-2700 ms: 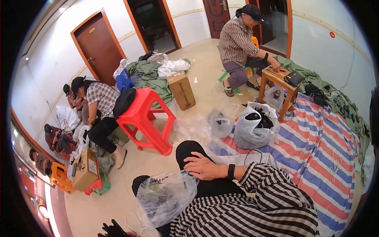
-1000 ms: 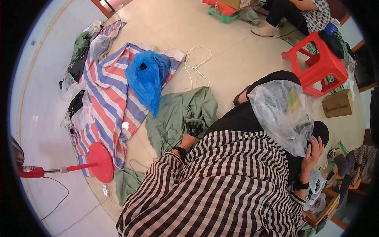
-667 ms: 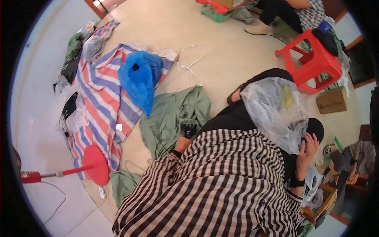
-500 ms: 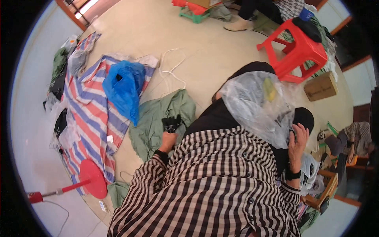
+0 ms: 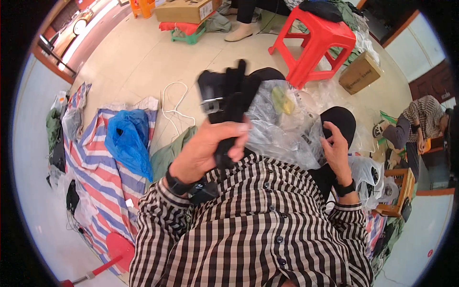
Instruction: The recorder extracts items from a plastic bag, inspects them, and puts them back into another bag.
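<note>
A bundle of black straps (image 5: 230, 93) with a shiny buckle-like piece is gripped in my left hand (image 5: 206, 146), raised in front of my chest and slightly blurred. Over my lap lies a clear plastic bag (image 5: 277, 131) with a yellowish-green patch showing in it. My right hand (image 5: 336, 147) is beside the bag's right edge, above my thigh, its fingers apart and curved; I see nothing in them. Left of my lap, a green cloth (image 5: 167, 155) is partly hidden behind my left arm.
A striped sheet (image 5: 103, 167) with a blue plastic bag (image 5: 128, 141) on it covers the floor at left. Ahead stand a red stool (image 5: 315, 45) and a cardboard box (image 5: 359, 72). Another person (image 5: 420, 122) bends over at far right, near a wooden chair (image 5: 399, 191).
My left hand has lifted the black straps up from the green cloth and brought them in front of my chest. The right hand has come slightly off the bag's edge. The view has shifted.
</note>
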Demonstrator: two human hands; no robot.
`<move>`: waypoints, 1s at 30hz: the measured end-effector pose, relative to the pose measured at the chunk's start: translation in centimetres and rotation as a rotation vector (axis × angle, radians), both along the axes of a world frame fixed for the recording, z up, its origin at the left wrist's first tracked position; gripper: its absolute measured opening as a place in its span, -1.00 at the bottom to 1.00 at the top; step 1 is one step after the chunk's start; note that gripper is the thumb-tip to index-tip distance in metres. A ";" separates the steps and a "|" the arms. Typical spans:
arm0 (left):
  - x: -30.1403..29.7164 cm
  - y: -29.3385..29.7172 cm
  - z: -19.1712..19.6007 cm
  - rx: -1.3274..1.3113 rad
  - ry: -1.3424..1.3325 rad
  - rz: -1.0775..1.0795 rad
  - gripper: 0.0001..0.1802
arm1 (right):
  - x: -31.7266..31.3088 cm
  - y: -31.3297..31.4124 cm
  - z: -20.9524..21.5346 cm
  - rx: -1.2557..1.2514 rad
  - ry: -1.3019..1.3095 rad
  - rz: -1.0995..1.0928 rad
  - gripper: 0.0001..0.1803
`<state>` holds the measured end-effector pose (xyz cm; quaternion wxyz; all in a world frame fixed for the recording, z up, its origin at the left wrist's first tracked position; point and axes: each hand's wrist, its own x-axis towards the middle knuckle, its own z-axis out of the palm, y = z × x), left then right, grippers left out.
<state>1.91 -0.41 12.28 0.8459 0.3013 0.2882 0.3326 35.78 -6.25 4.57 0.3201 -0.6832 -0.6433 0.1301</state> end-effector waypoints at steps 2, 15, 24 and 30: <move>2.8 0.5 0.5 0.150 0.055 -0.088 -0.74 | -0.5 0.2 0.7 -0.117 0.073 0.004 -0.52; 4.7 3.2 -7.2 0.435 0.666 -0.132 -0.77 | -2.4 0.0 5.6 0.206 0.723 0.000 -0.85; -0.7 1.8 -8.6 0.345 0.582 0.203 -0.86 | -3.7 -0.6 5.6 0.038 0.930 0.076 -0.84; -1.1 0.8 -5.9 0.402 0.476 0.476 -0.80 | -5.1 -0.6 4.9 -0.265 0.802 0.172 -0.65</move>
